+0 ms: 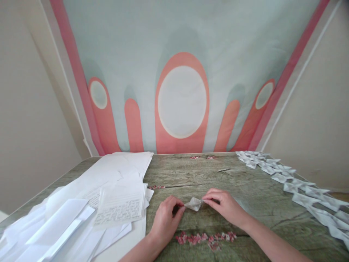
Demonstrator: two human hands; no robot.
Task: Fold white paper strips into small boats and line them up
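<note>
A small folded paper boat (194, 204) is held just above the wood-patterned tabletop, in the middle of the near part of the head view. My left hand (167, 219) pinches its left tip between thumb and fingers. At the opposite tip, my right hand (224, 204) grips the paper the same way. Both hands are closed on the boat, one at each end, and the paper between them is whitish grey. Whether its underside touches the table, I cannot tell.
Loose white sheets (109, 174) and a stack of handwritten pages (120, 205) cover the table's left side. Several folded paper boats (289, 178) stand in rows along the right edge. Pink printed flowers (205, 238) decorate the tabletop (188, 174). A patterned backdrop (147, 72) rises behind.
</note>
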